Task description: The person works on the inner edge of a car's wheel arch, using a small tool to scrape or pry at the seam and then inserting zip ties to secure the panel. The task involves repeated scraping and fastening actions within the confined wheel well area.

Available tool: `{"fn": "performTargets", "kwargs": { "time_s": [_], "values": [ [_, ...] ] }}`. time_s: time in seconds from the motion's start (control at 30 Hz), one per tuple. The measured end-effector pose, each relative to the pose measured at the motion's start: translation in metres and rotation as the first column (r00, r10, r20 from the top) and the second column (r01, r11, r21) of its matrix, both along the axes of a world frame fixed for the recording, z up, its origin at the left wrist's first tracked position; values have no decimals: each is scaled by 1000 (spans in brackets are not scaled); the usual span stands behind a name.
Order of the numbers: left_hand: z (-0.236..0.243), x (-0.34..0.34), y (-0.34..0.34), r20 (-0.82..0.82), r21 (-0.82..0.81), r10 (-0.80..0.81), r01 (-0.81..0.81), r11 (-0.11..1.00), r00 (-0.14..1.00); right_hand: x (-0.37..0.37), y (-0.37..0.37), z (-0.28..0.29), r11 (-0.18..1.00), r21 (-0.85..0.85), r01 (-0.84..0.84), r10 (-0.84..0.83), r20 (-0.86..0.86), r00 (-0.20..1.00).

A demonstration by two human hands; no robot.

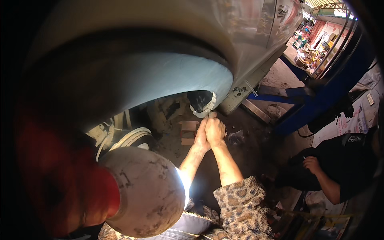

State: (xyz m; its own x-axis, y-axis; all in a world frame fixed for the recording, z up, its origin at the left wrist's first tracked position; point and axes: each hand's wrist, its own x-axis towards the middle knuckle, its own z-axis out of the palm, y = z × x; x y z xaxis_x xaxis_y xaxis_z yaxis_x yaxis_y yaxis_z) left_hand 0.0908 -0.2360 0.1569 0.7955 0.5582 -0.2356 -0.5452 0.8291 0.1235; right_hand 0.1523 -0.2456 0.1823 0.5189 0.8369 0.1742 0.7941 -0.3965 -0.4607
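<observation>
My left hand (pixel 201 136) and my right hand (pixel 215 130) are pressed together just below the lower end of a pale grey-blue wheel arch (pixel 212 72). Both have closed fingers, around something I cannot make out. Their fingertips are at a ragged whitish edge (pixel 211 103) that curves around a dark opening (pixel 199 99). To the lower left, a large round, smudged lamp head (pixel 142 188) with a red body (pixel 80 180) shines brightly on its right side, next to my left forearm.
Brake parts (pixel 134 137) are at left and small blocks (pixel 188 134) lie on the floor below. A blue lift arm (pixel 304 112) stands at right. A co-worker in dark clothes (pixel 336 160) at lower right holds a small white stick. A cluttered area (pixel 314 48) is behind.
</observation>
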Motion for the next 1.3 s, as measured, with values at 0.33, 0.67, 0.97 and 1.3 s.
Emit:
{"fn": "performTargets", "kwargs": {
  "time_s": [0.33,0.67,0.97,1.3],
  "values": [
    [16,2,3,-16,45,-8,8,999,1000,4,6,4,998,-70,12,-6,86,996],
    [16,7,8,-45,58,54,-51,997,998,2,12,14,973,-232,-13,59,194,979],
    [-1,-8,15,-38,103,-32,36,994,999,-12,7,-6,997,41,64,-63,-30,998],
    [-3,-6,25,-174,96,-79,97,991,982,-11,10,1,989,77,126,-111,-173,979]
  ]
}}
